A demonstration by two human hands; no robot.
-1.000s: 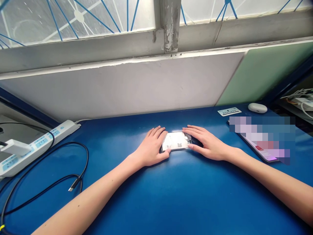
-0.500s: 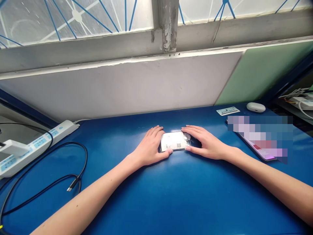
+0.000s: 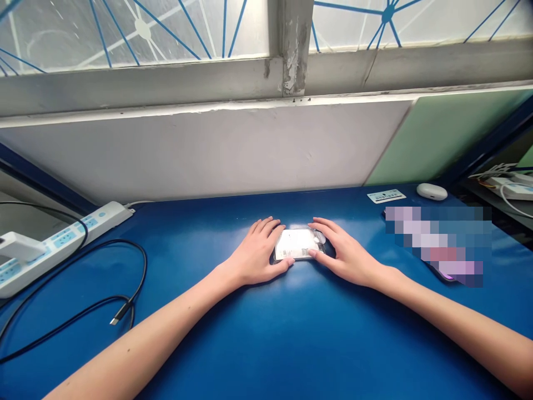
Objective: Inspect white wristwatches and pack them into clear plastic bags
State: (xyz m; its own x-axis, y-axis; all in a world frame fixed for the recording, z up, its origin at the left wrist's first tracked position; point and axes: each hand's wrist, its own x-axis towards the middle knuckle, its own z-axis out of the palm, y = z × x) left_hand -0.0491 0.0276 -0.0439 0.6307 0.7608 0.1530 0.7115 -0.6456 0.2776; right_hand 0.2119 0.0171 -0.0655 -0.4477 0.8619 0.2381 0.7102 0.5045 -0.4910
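The blue bench fills most of what I can see, with a patterned window above its far side and a pale board running along the back, next to a green board. A white power strip takes up the bench's left edge, a white plug sitting in it. A black cable loops between the strip and the left forearm, its metal tip near that arm. Over on the right, beyond the right hand, lies a phone, mostly blurred out. The left hand is closed on the left end of a small white packet, thumb at the near edge; the right hand is closed on the other end. The packet lies low at mid-bench, between the two. Behind the phone are a printed card and, smallest, a rounded white case just beside it.
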